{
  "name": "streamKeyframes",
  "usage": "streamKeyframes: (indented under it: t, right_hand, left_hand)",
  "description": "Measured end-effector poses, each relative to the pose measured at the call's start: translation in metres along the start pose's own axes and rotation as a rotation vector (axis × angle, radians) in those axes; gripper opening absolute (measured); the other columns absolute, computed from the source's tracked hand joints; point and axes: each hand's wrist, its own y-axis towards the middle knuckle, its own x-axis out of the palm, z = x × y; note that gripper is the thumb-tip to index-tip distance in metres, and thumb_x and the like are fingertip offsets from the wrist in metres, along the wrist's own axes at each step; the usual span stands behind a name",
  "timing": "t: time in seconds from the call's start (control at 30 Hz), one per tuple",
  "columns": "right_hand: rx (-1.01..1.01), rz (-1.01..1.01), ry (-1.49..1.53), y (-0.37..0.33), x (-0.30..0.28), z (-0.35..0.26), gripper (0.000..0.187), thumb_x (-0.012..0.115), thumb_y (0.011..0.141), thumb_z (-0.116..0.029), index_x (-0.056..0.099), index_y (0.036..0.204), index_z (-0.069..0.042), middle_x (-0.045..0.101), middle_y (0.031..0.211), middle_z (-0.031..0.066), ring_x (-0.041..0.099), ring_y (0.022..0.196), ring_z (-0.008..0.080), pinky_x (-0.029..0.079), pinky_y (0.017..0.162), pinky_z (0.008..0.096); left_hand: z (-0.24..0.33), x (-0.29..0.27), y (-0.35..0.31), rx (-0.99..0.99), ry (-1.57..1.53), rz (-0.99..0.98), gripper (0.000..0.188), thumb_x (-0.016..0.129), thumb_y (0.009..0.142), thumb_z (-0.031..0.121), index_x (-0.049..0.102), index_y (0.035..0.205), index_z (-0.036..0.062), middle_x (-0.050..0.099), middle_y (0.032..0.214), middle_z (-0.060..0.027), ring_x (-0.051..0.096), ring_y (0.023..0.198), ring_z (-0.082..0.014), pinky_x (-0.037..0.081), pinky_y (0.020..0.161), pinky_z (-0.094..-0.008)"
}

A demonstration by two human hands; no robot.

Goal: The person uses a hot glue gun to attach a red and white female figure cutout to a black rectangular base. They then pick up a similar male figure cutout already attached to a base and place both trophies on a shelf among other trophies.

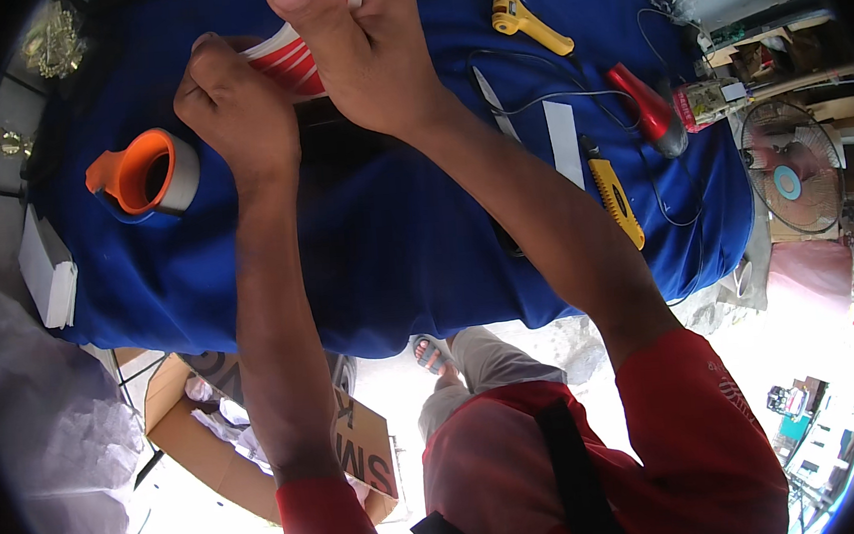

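Pinching red-and-white striped piece (289, 65) over far side of blue cloth (382, 210) with right hand (370, 56) and curled left hand (242, 111), likely to steady both ends. Reserving cloth's left for tape dispenser (124, 172), right for glue gun (531, 22) and yellow cutter (617, 202), presumably for elbow room.

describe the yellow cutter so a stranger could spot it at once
On the blue cloth, look right of the right forearm. Beside a white strip lies the yellow cutter, slim with a notched edge, unlike the pistol-shaped yellow glue gun.
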Motion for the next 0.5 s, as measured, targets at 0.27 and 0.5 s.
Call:
streamKeyframes:
  t: [0.27, 0.5]
  right_hand:
    - [-0.041, -0.077, -0.049, -0.001, -0.008, 0.008, 0.028, 0.054, 0.106, -0.031, 0.061, 0.095, -0.006, 0.056, 0.076, -0.0015, 0.049, 0.071, 0.0051, 0.040, 0.061, 0.0249]
    - [0.024, -0.040, -0.126, 0.000, -0.011, -0.006, 0.052, 0.043, 0.106, -0.053, 0.058, 0.090, -0.006, 0.053, 0.077, -0.0049, 0.049, 0.071, 0.0051, 0.039, 0.063, 0.0247]
  left_hand:
    - [-0.006, -0.006, 0.006, -0.060, -0.036, -0.032, 0.045, 0.043, 0.099, 0.028, 0.067, 0.080, -0.0056, 0.066, 0.073, -0.0125, 0.060, 0.067, -0.0200, 0.048, 0.068, -0.0353]
    - [-0.009, 0.000, 0.006, 0.098, -0.080, -0.075, 0.042, 0.043, 0.100, 0.022, 0.053, 0.072, -0.0085, 0.049, 0.061, -0.0201, 0.046, 0.059, -0.0214, 0.040, 0.060, -0.0424]
